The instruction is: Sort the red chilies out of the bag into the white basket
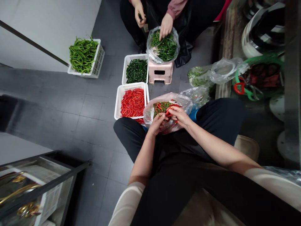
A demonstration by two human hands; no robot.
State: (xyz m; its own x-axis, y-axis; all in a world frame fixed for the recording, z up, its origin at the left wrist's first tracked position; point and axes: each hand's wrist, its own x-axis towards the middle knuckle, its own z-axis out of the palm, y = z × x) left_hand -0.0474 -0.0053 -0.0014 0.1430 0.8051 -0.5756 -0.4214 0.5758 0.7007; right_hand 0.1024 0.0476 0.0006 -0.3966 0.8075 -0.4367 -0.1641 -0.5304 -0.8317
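Centre of frame: your left hand (158, 123) and right hand (179, 116) meet over an open plastic bag (150, 110) that sits between your knees. Right hand: fingers curled, nearly closed, holding a few long red chillies (171, 110). Left hand: thumb and fingertips drawn close together beside those chillies; whether they pinch anything, you cannot tell from this view. Bag contents: green stems (162, 106) with some red pieces among them.

Just left of the bag: a white basket (117, 102) of loose red peppers (133, 103). Directly above it in the frame, a second white basket (124, 67) with dark green peppers (137, 71). Upper left: a third basket (99, 60) heaped with long light green peppers (83, 55), on the grey tiled floor (94, 106).

Top centre: a co-worker's hand (166, 26) reaches into a clear bag (151, 51) of green stems and peppers on a pink stool (161, 68); the other hand (140, 15) holds something small and dark green. Right of centre: further plastic bags (199, 94), one with greenery. Upper right: a green-rimmed basket (252, 59) with red-handled scissors (239, 88) at its edge.
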